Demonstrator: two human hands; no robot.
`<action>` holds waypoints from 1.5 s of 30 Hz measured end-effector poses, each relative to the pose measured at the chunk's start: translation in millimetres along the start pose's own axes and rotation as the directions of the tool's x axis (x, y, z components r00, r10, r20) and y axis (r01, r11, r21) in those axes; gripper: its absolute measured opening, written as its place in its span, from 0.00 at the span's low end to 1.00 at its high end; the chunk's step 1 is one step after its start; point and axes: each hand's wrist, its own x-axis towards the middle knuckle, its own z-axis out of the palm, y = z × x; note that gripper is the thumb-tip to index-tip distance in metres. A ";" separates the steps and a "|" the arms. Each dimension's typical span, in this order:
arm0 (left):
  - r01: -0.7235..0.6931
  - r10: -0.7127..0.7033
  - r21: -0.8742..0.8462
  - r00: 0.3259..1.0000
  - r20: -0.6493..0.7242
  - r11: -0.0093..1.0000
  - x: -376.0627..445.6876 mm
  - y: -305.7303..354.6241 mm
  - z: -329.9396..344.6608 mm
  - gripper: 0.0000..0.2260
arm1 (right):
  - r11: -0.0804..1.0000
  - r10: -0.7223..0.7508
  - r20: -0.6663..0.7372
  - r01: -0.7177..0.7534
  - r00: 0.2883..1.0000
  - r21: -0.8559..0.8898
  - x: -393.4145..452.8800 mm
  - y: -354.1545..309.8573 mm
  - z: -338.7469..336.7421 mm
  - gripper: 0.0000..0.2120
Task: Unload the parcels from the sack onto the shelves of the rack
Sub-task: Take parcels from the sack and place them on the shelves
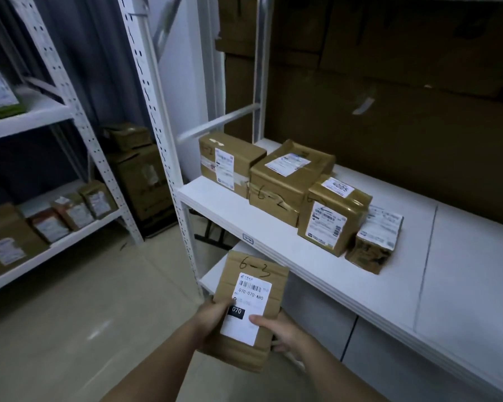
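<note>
I hold a brown cardboard parcel (253, 282) marked "6-3", with a white barcode label, in front of the white rack. My left hand (212, 317) grips its lower left edge, thumb on the label. My right hand (279, 329) grips its lower right side, thumb on top. The parcel hovers below the front edge of the rack's shelf (317, 265). On that shelf stand several taped brown parcels in a row: a back-left one (230, 161), a wide one (285, 181), a taller one (331, 216) and a small one (375, 245). No sack is in view.
A lower shelf (212, 277) lies under the held parcel. The rack's white perforated upright (163, 140) stands left of the shelf. Another white rack (55, 236) at the left carries several parcels. Stacked cartons (140, 175) stand on the tiled floor (99, 314) between the racks.
</note>
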 end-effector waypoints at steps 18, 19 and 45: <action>-0.004 -0.059 0.218 0.958 0.279 0.976 191.6 24.9 -180.6 0.12 | 0.960 0.196 -0.267 -0.129 0.943 0.250 193.8 -51.1 151.1 0.29; -0.014 -0.048 0.209 0.956 0.289 0.978 207.2 21.4 -187.9 0.13 | 0.958 0.201 -0.281 -0.128 0.938 0.258 206.1 -51.7 159.8 0.28; -0.566 0.534 0.364 0.823 0.193 0.740 543.6 -156.1 -144.8 0.25 | 0.985 -0.141 -0.778 0.006 0.612 -0.173 520.7 144.0 155.8 0.29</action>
